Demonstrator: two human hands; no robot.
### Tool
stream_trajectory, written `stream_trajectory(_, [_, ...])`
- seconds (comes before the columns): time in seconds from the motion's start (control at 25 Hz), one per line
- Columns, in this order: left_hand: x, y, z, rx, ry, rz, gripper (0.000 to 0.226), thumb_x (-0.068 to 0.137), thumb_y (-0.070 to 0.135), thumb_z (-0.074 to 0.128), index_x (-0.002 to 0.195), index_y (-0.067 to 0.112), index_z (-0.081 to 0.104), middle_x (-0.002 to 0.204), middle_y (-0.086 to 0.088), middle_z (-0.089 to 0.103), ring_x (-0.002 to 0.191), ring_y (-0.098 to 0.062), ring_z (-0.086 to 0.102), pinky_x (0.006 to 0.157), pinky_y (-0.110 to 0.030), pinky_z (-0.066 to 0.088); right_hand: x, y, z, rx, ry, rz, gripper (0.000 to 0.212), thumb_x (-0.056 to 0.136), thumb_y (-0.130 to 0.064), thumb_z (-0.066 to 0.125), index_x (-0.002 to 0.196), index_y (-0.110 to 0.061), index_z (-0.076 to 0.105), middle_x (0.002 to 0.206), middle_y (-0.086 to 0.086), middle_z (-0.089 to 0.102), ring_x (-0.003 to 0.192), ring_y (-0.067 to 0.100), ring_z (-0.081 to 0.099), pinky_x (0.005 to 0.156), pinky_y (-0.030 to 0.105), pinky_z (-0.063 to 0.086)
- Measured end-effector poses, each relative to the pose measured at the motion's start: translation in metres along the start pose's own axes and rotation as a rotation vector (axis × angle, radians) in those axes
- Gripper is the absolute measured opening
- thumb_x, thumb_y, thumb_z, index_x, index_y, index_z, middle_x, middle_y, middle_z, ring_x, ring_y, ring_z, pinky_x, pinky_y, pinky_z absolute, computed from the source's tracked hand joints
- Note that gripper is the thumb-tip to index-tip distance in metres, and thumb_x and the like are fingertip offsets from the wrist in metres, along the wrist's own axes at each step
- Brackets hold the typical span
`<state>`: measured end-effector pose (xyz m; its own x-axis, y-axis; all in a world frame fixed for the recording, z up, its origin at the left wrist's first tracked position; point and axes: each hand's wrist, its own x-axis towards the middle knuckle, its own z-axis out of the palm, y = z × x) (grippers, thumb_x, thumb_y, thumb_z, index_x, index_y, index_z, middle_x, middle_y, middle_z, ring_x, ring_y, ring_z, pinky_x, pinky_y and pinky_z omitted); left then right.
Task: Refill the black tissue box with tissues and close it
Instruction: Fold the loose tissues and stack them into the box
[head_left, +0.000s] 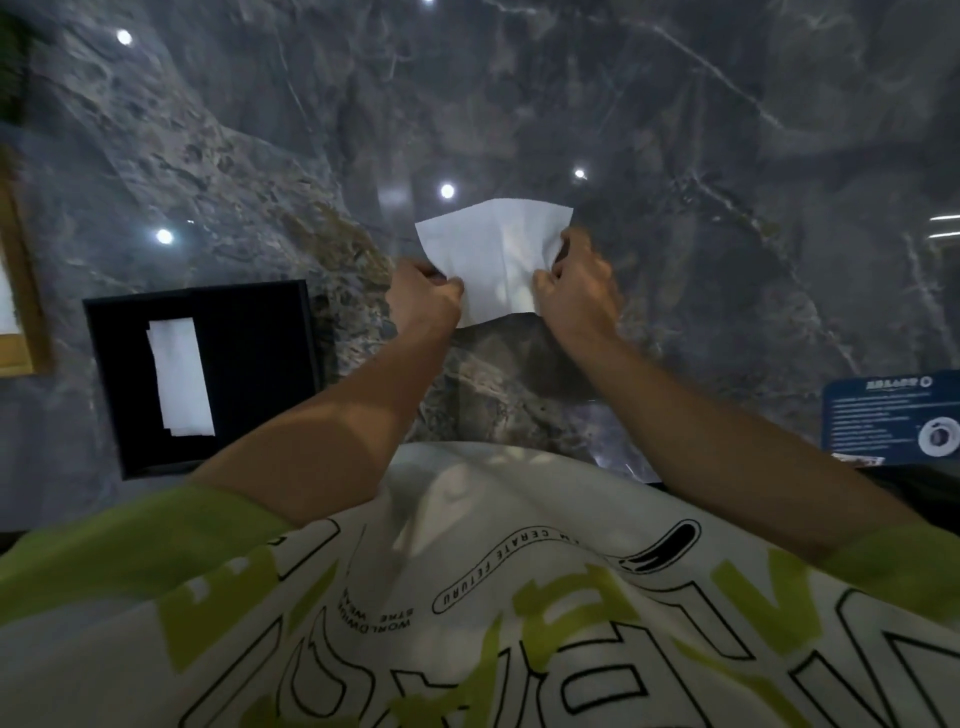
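Head view: hands (423, 293) (576, 291) on tissue (493, 260) edges, black tissue box (260, 364) apart.

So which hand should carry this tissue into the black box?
Left, probably: the left hand pinches the tissue on the side nearest the open black box; the right hand is farther.

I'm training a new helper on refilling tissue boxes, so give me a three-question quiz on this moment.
1. True or false: the black tissue box is closed.
2. Which hand pinches the white tissue? A) left only B) right only C) both
3. Fill in: the box lies to the person's ____.

Key:
1. False. It is open, with folded tissues inside.
2. C. The left hand and the right hand each pinch a side.
3. Left.
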<state>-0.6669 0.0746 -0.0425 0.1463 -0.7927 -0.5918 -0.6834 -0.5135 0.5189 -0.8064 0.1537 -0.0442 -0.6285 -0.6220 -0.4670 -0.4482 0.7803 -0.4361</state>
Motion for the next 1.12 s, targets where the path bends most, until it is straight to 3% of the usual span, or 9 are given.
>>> stream_trajectory(0.12, [0.004, -0.002, -0.006, 0.001, -0.068, -0.029, 0.018, 0.081, 0.02, 0.064, 0.095, 0.009, 0.063, 0.099, -0.011, 0.067, 0.093, -0.028, 0.064, 0.084, -0.038, 0.055, 0.003, 0.0, -0.004, 0.171, -0.037, 0.08, 0.041, 0.086, -0.019, 0.064, 0.124, -0.017, 0.05, 0.095, 0.001, 0.067, 0.095, 0.024, 0.062, 0.076, 0.031, 0.047])
stream_trajectory(0.28, [0.004, -0.009, -0.02, -0.151, -0.192, -0.013, 0.01, 0.084, 0.013, 0.06, 0.074, 0.01, 0.06, 0.07, -0.001, 0.057, 0.071, -0.02, 0.058, 0.063, -0.028, 0.048, 0.002, -0.004, -0.01, 0.483, -0.135, 0.212, 0.04, 0.081, -0.011, 0.067, 0.119, -0.011, 0.055, 0.083, -0.003, 0.061, 0.081, 0.015, 0.058, 0.068, 0.024, 0.044])
stream_trajectory(0.36, [0.0, -0.011, -0.029, -0.273, -0.283, 0.005, 0.006, 0.086, 0.005, 0.057, 0.089, 0.004, 0.062, 0.075, -0.002, 0.06, 0.069, -0.017, 0.058, 0.059, -0.025, 0.05, -0.003, -0.005, -0.013, 0.635, -0.18, 0.284, 0.018, 0.079, -0.009, 0.067, 0.096, -0.016, 0.065, 0.077, -0.001, 0.064, 0.075, 0.017, 0.06, 0.064, 0.025, 0.049])
stream_trajectory(0.44, [-0.001, -0.015, -0.038, -0.328, -0.362, 0.012, 0.017, 0.084, 0.0, 0.056, 0.099, 0.004, 0.062, 0.09, -0.007, 0.065, 0.081, -0.023, 0.064, 0.068, -0.032, 0.057, -0.011, -0.007, -0.017, 0.754, -0.248, 0.341, 0.008, 0.08, -0.007, 0.065, 0.083, -0.014, 0.069, 0.075, 0.004, 0.065, 0.071, 0.02, 0.06, 0.063, 0.028, 0.049])
stream_trajectory(0.52, [-0.004, -0.017, -0.048, -0.337, -0.381, -0.025, 0.026, 0.081, 0.002, 0.058, 0.106, 0.007, 0.063, 0.104, -0.01, 0.068, 0.093, -0.03, 0.066, 0.08, -0.043, 0.058, -0.021, -0.008, -0.019, 0.809, -0.302, 0.325, 0.004, 0.081, -0.006, 0.064, 0.08, -0.009, 0.067, 0.079, 0.01, 0.064, 0.074, 0.022, 0.058, 0.066, 0.032, 0.049])
stream_trajectory(0.68, [-0.01, -0.031, -0.078, -0.465, -0.438, -0.038, 0.033, 0.083, -0.002, 0.06, 0.114, 0.009, 0.063, 0.112, -0.011, 0.068, 0.1, -0.034, 0.066, 0.084, -0.046, 0.057, -0.046, -0.017, -0.02, 0.953, -0.371, 0.242, 0.01, 0.084, -0.005, 0.06, 0.093, -0.009, 0.063, 0.1, 0.013, 0.067, 0.091, 0.028, 0.062, 0.081, 0.04, 0.051])
stream_trajectory(0.76, [-0.014, -0.041, -0.094, -0.52, -0.488, -0.008, 0.038, 0.087, -0.004, 0.057, 0.123, 0.006, 0.059, 0.121, -0.013, 0.065, 0.104, -0.033, 0.065, 0.087, -0.046, 0.055, -0.056, -0.025, -0.021, 1.037, -0.388, 0.192, 0.012, 0.087, -0.002, 0.059, 0.093, -0.012, 0.062, 0.097, 0.006, 0.07, 0.086, 0.021, 0.066, 0.075, 0.033, 0.056])
stream_trajectory(0.88, [-0.021, -0.057, -0.119, -0.547, -0.52, 0.032, 0.038, 0.089, -0.003, 0.054, 0.127, 0.003, 0.057, 0.121, -0.012, 0.066, 0.103, -0.029, 0.067, 0.085, -0.043, 0.057, -0.073, -0.043, -0.018, 1.026, -0.351, 0.077, 0.018, 0.088, 0.002, 0.058, 0.078, -0.013, 0.058, 0.07, -0.004, 0.066, 0.064, 0.008, 0.062, 0.056, 0.021, 0.049])
stream_trajectory(1.12, [-0.028, -0.084, -0.161, -0.625, -0.575, 0.121, 0.037, 0.091, -0.006, 0.049, 0.121, 0.012, 0.062, 0.114, -0.011, 0.068, 0.1, -0.027, 0.068, 0.083, -0.042, 0.058, -0.118, -0.102, 0.016, 0.881, -0.357, -0.02, 0.013, 0.09, -0.001, 0.061, 0.091, -0.014, 0.063, 0.086, 0.003, 0.066, 0.075, 0.013, 0.062, 0.066, 0.025, 0.049])
